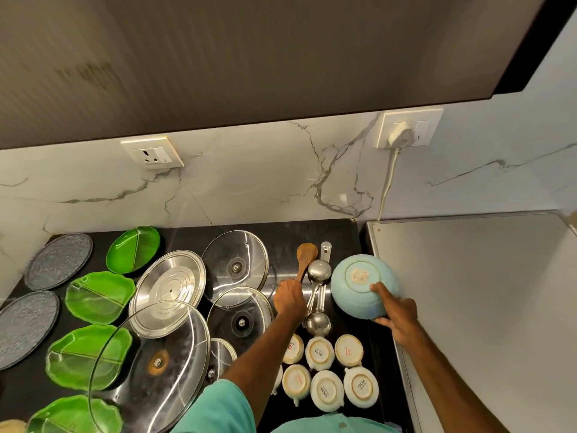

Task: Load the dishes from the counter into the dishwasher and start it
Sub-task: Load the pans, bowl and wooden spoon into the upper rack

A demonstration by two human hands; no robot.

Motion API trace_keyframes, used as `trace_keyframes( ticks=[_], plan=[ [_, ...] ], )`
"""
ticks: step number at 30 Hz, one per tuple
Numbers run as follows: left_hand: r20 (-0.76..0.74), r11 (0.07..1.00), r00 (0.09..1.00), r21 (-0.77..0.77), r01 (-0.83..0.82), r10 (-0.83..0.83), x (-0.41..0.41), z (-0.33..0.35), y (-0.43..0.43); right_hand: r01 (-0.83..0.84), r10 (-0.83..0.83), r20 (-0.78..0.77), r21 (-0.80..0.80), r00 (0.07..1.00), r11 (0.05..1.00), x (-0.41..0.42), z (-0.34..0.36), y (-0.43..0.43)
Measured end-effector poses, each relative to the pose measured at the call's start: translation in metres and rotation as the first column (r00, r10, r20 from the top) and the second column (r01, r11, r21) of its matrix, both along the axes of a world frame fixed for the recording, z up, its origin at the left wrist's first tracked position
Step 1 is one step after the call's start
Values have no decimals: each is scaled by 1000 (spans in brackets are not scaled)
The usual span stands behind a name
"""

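The right hand grips a smooth, round pale-blue bowl, held bottom-up at the right edge of the black counter. The left hand curls round the handle of a wooden spatula that lies beside shiny steel ladles. Nearer stand upturned cream cups, with glass lids and glossy green leaf-shaped plates to the left.

Just left of the left hand fingers, overlapping lids crowd the counter. Just right of them, ladles fill the gap to the bowl held by the right hand. Upturned cups pack the space behind both wrists. Ahead of the fingertips, past a spoon, bare counter runs to the wall. Right of the right fingers lies a flat, bare grey top.
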State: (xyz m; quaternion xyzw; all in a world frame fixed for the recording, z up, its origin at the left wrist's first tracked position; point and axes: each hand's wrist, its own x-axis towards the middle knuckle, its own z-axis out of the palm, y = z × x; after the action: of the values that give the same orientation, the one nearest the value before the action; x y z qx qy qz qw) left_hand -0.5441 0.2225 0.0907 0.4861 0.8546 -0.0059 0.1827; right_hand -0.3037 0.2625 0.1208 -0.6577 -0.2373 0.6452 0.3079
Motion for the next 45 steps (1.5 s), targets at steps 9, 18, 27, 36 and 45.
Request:
trace_keyframes(
  ticks=[9,18,27,36,45],
  plan=[
    [28,997,1000,71,-14,12,-5,13,15,-18,21,-82,36,996,999,-6,8,0],
    [205,958,979,282,-46,-13,9,76,26,50,-30,-164,121,986,991,4,33,-7],
    [411,899,877,434,52,-249,61,135,-29,265,-214,-313,129,925,956,38,61,-64],
    [343,798,797,541,265,-497,122,147,-109,542,-498,-296,86,815,836,77,70,-175],
    [367,756,666,399,518,-650,198,126,-214,733,-707,-242,23,664,680,130,60,-322]
  ],
)
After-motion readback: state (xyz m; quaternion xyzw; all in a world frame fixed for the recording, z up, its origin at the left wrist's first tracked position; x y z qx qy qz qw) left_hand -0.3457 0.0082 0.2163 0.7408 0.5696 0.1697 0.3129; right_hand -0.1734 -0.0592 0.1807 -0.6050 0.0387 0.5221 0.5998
